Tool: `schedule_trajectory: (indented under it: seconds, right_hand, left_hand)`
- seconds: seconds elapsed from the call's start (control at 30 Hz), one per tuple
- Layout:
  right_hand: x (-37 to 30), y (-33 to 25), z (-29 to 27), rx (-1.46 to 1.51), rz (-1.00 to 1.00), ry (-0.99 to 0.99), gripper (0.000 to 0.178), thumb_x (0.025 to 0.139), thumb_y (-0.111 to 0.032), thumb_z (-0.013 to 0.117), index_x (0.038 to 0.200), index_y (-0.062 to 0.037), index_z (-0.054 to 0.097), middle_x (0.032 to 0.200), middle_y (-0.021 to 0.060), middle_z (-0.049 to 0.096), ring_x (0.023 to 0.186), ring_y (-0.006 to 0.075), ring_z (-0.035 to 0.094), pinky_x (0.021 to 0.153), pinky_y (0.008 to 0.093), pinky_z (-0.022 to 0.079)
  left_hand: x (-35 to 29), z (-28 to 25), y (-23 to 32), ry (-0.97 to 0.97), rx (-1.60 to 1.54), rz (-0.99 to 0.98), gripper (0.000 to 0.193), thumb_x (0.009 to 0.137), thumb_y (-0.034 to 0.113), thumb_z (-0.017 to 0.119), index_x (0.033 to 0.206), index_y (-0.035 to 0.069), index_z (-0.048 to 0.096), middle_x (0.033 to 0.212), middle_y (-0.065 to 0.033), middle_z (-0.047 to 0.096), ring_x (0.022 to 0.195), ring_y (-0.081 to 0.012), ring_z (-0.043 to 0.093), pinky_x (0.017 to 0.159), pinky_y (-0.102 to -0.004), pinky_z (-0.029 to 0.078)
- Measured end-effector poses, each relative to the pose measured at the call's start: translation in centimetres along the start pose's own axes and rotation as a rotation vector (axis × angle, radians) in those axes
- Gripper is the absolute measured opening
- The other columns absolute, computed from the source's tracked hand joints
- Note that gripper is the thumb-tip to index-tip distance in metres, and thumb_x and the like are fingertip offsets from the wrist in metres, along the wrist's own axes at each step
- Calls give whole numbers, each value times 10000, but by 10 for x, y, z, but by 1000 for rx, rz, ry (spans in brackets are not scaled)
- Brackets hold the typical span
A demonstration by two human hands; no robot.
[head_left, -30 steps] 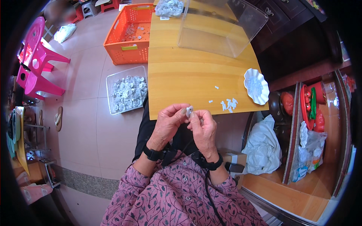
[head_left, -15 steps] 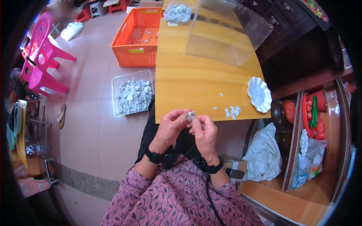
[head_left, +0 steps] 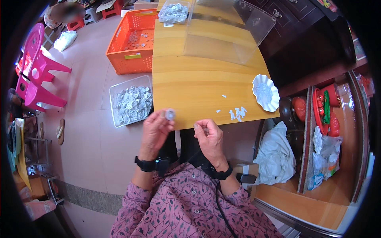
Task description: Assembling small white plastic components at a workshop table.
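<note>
We are pinching a small round grey plastic piece (head_left: pixel 170 114) in the fingertips of our left hand (head_left: pixel 155 131), just at the near edge of the wooden tabletop (head_left: pixel 198 85). Our right hand (head_left: pixel 209 138) is curling loosely beside it, apparently holding nothing, with the piece lying just to its left; the clear tray of similar pieces (head_left: pixel 131 101) is sitting on the floor nearer our left hand.

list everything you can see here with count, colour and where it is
small round part: one, pale grey, in the left hand's fingers
wooden table: one, tan, centre
clear tray of parts: one, on the floor left of the table
basket: one, orange, on the floor beyond the tray
white dish: one, at the table's right edge
white scraps: a few, near the table's front edge
pink chairs: two, far left
left hand: holds the part
right hand: fingers curled, contents unclear
</note>
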State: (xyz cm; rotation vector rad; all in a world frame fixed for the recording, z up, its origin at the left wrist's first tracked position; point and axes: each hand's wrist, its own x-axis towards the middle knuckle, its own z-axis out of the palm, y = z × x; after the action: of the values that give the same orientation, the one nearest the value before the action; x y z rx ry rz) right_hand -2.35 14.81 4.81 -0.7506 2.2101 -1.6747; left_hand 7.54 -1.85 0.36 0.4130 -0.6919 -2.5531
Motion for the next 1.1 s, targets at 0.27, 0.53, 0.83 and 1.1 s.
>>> schedule_trajectory:
  seconds: [0.27,0.53,0.83,1.1]
  right_hand:
    - [-1,32,-25,-110,22,61,90,923,-81,676,943,-2,637,763,79,659,657,132,651,600,277,520]
    - [4,36,-38,-209,3,62,81,917,-70,664,945,-3,630,818,118,661,699,205,665,632,317,526]
    - [64,22,-69,-773,-363,152,270,887,-32,588,1155,-2,602,1165,160,592,1113,357,557,937,463,438]
    - [91,61,-68,-954,-360,67,358,891,-97,623,1231,12,594,1296,163,580,1223,351,516,1026,477,400]
  left_hand:
    - [31,-84,57,393,164,167,203,973,147,654,1091,-14,620,948,-94,679,810,-191,690,696,-280,599]
    - [50,-146,81,610,228,281,365,939,116,696,1221,-75,565,1033,-111,610,909,-236,669,780,-319,609]
    - [27,-64,46,394,393,186,208,967,153,671,1079,-22,661,936,-77,686,753,-124,663,713,-246,569]
    - [21,-50,25,334,398,148,202,961,145,674,1066,-27,659,920,-79,689,759,-127,675,683,-229,564]
